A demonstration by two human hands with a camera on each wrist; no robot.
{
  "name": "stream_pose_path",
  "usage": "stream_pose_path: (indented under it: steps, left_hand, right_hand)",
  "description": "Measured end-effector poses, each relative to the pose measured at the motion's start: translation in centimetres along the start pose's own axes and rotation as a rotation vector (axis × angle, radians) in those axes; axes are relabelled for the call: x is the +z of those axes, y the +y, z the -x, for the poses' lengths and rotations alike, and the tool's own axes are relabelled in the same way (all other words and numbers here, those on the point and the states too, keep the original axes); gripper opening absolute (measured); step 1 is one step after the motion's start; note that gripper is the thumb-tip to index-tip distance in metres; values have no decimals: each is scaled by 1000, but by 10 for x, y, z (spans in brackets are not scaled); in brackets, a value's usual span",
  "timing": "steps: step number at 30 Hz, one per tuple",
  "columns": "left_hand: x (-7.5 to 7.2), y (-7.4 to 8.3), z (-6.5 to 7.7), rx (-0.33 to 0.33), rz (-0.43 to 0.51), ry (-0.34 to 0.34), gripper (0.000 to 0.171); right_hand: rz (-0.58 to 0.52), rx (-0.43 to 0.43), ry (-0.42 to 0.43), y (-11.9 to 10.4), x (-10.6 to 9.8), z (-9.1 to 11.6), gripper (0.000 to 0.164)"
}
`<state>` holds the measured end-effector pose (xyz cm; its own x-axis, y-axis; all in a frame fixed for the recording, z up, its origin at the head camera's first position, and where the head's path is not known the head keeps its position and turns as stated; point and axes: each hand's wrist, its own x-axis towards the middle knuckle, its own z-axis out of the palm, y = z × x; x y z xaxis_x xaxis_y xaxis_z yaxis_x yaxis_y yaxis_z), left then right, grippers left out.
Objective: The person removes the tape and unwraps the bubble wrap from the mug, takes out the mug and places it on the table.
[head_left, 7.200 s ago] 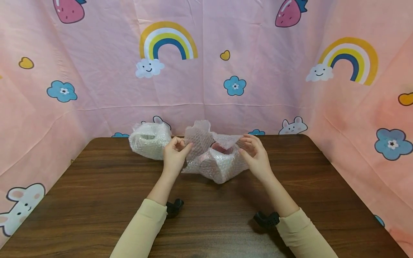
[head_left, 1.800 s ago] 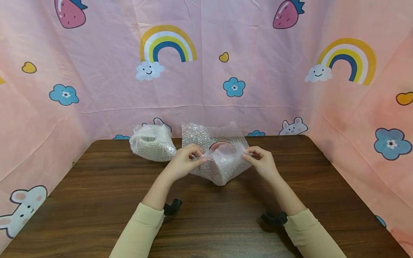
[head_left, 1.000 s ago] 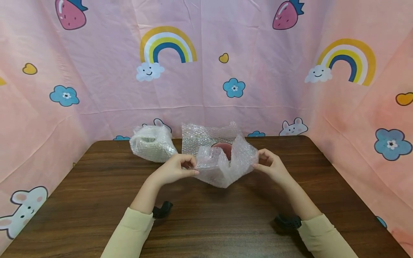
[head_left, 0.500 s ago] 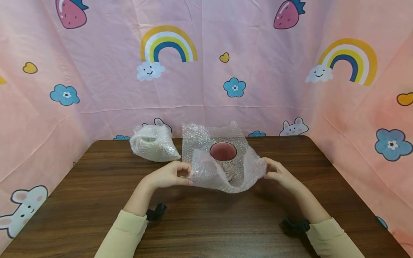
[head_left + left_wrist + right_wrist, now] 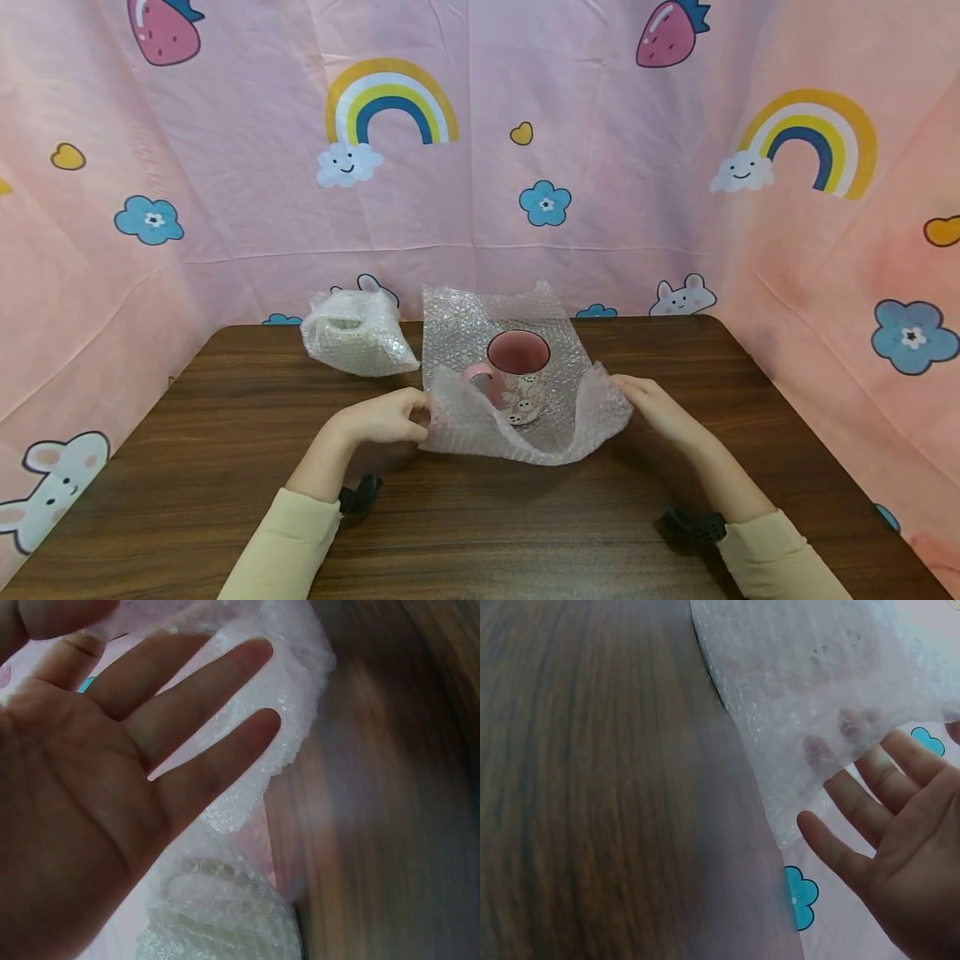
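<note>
A pink mug (image 5: 522,392) with a printed pattern and a pink handle stands upright in the head view, on an unfolded sheet of bubble wrap (image 5: 495,433). The front of the sheet still curves up around the mug's base. At the sheet's left edge, my left hand (image 5: 386,417) pinches the wrap between thumb and index finger; its other fingers stretch out straight in the left wrist view. On the opposite side, my right hand (image 5: 663,412) touches the right edge with extended fingers. Through the clear plastic, its fingertips show behind the wrap in the right wrist view.
A second bubble-wrapped bundle (image 5: 356,333) sits at the back left of the brown wooden table (image 5: 480,533), close to the sheet's left side. Behind the table hangs a pink printed cloth (image 5: 480,217). Black wrist straps (image 5: 693,527) sit at the sleeves.
Both hands have drawn the front flaps apart and down toward the table. The mug, mostly covered earlier, now shows its rim, handle and patterned side. The second bundle has stayed in place.
</note>
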<state>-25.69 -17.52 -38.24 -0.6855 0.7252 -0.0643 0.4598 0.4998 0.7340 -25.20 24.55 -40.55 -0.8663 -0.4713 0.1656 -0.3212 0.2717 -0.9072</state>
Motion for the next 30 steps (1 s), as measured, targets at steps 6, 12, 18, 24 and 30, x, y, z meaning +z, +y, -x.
stream_pose_path:
  steps: [6, 12, 18, 24, 30]
  left_hand:
    - [1, -3, -2, -6, 7, -14, 21]
    - [4, 2, -2, -91, -17, -16, 23]
    - [10, 11, -4, -135, -82, -72, 45]
    - [16, 20, -4, -212, -131, -147, 66]
    - [21, 25, -5, -231, -113, -181, 78]
  right_hand:
    - [152, -26, -76, 3, 0, 0, 32]
    - [265, 15, -145, 3, 2, 1, 40]
    - [401, 38, -220, 4, 4, 2, 52]
    - [418, 81, -297, 3, 5, 4, 68]
    - [423, 85, -333, 1, 5, 5, 78]
